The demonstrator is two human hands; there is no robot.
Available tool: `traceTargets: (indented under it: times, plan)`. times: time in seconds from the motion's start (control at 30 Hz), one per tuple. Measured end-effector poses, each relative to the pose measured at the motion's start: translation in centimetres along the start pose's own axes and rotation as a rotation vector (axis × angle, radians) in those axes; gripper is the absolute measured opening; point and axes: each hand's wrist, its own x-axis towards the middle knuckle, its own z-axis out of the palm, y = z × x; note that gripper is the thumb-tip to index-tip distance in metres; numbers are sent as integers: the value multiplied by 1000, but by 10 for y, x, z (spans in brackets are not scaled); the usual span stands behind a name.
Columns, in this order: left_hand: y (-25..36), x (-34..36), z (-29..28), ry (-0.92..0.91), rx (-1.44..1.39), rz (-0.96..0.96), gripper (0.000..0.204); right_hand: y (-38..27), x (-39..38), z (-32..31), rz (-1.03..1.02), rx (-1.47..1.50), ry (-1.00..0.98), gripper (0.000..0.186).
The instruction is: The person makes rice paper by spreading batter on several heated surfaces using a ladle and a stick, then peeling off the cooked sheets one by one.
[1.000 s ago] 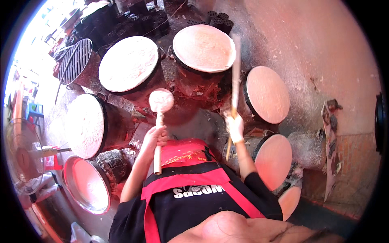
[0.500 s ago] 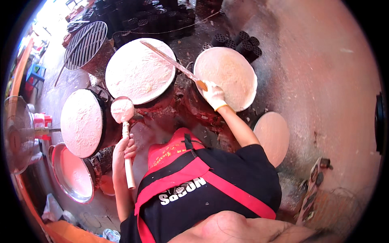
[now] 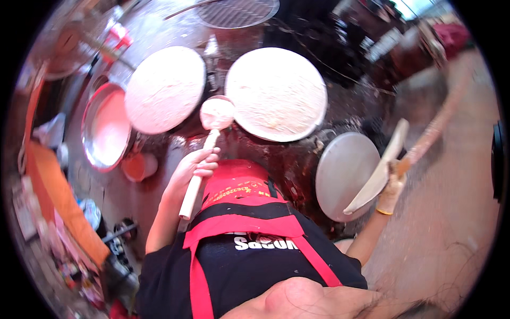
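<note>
My left hand (image 3: 199,166) is wrapped round the pale handle of a ladle (image 3: 218,112), whose bowl is coated with white batter. The ladle hangs between two round griddles near my apron. At the right, my right hand (image 3: 392,192), in a white glove, grips a long wooden spatula (image 3: 433,130) slanting away up to the right. A thin pale round flatbread (image 3: 380,173) is raised nearly edge-on at that hand, beside a bare grey griddle (image 3: 344,173). How the fingers hold the flatbread is partly hidden.
White batter covers the middle griddle (image 3: 276,93) and the left griddle (image 3: 164,87). Left of them stands a metal basin (image 3: 87,130) of pale liquid, with an orange container (image 3: 141,167) below. A round grate (image 3: 239,13) lies at the far side; a fan (image 3: 64,45) is at upper left.
My right hand has moved right with the spatula, and the flatbread is lifted off the right griddle, now bare. The view has turned; the left hand still holds the ladle.
</note>
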Motion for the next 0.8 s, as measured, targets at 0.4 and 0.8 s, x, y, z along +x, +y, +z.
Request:
traceTargets:
  times: [0.4,0.8]
  plan:
    - [124,-44,-59,50,-44,225,11,-167,198,480,-819,-491,-129,35]
    - [248,-97,-117,42,-293,541,15,-178,252,672,267,832,-9,19]
